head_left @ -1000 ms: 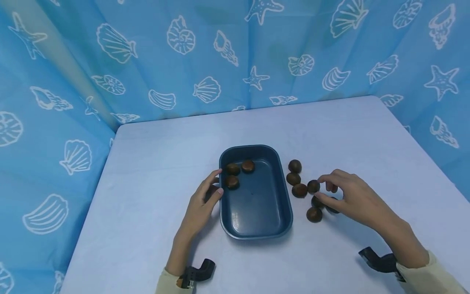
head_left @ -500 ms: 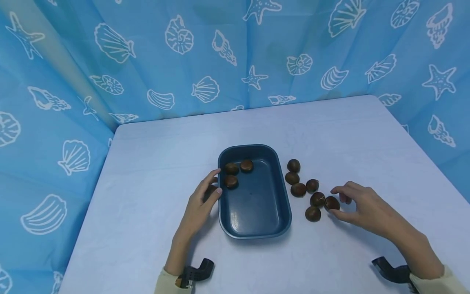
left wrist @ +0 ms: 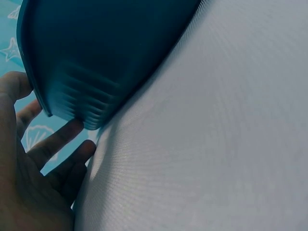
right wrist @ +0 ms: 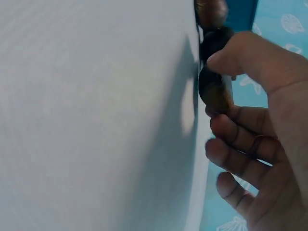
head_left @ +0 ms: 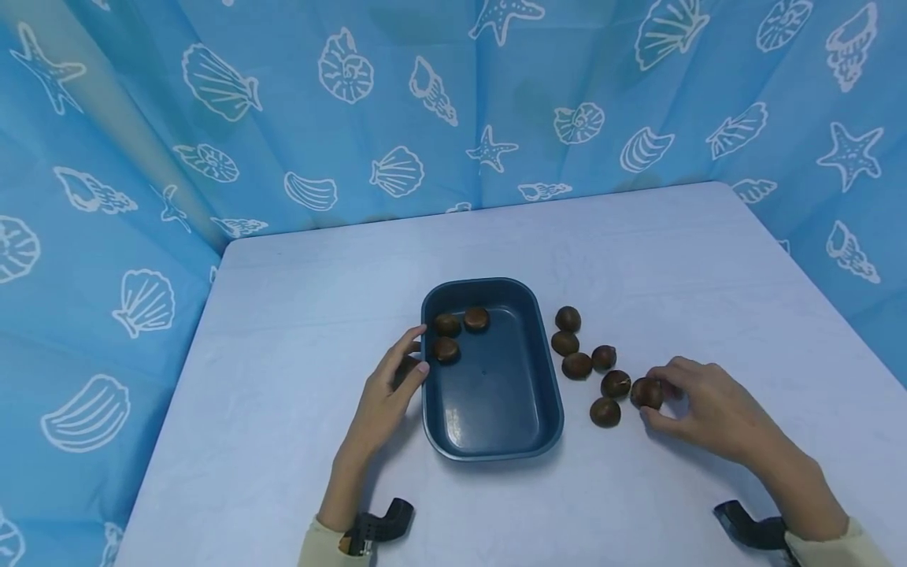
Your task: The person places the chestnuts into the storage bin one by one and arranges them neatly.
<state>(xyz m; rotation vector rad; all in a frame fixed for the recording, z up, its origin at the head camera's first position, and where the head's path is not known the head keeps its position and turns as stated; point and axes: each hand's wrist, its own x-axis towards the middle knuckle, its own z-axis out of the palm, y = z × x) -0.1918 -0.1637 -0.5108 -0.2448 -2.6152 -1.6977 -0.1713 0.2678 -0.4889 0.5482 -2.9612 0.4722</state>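
My right hand [head_left: 701, 405] pinches a brown chestnut [head_left: 646, 393] between thumb and fingers, low over the white table. In the right wrist view the same chestnut [right wrist: 214, 91] sits between the thumb and forefinger. Several more chestnuts [head_left: 577, 365] lie in a loose cluster between that hand and a dark blue rectangular tray [head_left: 496, 457]. Inside the tray, at its far left, rest 3 chestnuts [head_left: 446, 350]. My left hand [head_left: 386, 394] touches the tray's left side with fingers spread. Seen from the left wrist, its fingertips are at the tray's rim and ribbed wall [left wrist: 91, 96].
A white cloth covers the table [head_left: 319, 315]. Behind it and along both sides hangs a blue curtain [head_left: 283, 94] printed with white shells and starfish. Black camera mounts [head_left: 386, 521] are strapped at both wrists.
My right hand moved right and toward me from the middle of the cluster, then closed on the rightmost chestnut and shifted it slightly away from its neighbour. The left hand and tray stayed put.
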